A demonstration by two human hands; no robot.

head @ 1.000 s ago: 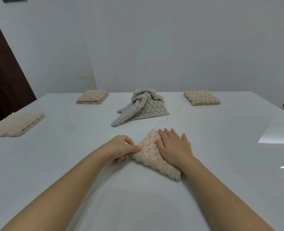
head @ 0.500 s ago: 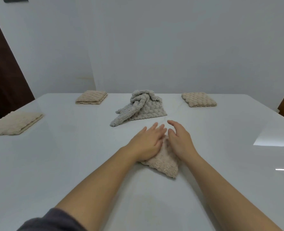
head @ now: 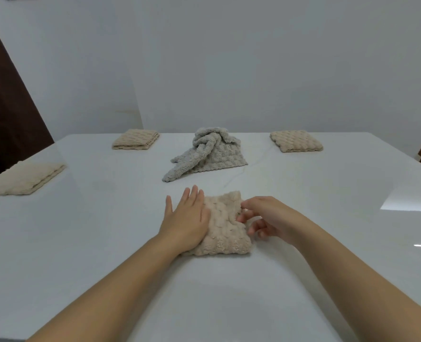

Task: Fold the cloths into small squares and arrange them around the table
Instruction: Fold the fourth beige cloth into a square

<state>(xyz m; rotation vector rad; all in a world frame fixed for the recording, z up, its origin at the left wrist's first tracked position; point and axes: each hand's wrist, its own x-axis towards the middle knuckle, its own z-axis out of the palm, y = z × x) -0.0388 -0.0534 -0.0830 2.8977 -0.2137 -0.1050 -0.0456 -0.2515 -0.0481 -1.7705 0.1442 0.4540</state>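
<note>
Cloths are being folded one by one, and a beige cloth is being worked on now. It is lying on the table, about midway between the left and right edges and closer to the near edge than to the far one. It is already folded small and thick, and it is nearly square.

The left hand is being laid flat on the left part of the beige cloth with its fingers straight, and the cloth is being pressed down. The right hand is being held at the cloth's right side with its fingers bent. Its fingertips are at the edge there, but it cannot be told whether that edge is being pinched or only touched.

This looks like the last tidying of the fold. Next, the beige cloth probably needs to be lifted with its layers kept together. It then needs to be set down by a table edge with no cloth, most likely the right one.

A grey cloth is lying in a loose heap beyond the hands, toward the far edge, not yet folded. One folded cloth is lying near the far left corner. Another folded cloth is near the far right corner, and a third folded cloth is by the left edge.

Part of the beige cloth is being hidden under the left hand, so its layers cannot be counted. The near edge of the table is not being shown.
</note>
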